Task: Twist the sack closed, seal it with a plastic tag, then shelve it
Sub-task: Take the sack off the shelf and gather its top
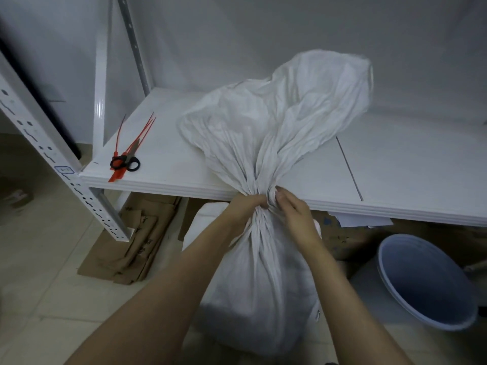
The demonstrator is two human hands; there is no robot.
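A white woven sack (261, 291) stands on the floor in front of a white shelf (168, 164). Its neck is gathered and bunched at the shelf's front edge, and the loose top fans out over the shelf board. My left hand (245, 208) grips the gathered neck from the left. My right hand (292, 213) pinches the same neck from the right, fingers curled into the folds. Several red plastic tags (133, 146) lie on the shelf's left end, apart from both hands.
Black-handled scissors (126, 162) lie on the red tags. White perforated shelf posts (52, 164) stand at the left. Flattened cardboard (131, 246) lies on the floor under the shelf. A grey-blue bucket (421, 283) stands at the right, beside the sack.
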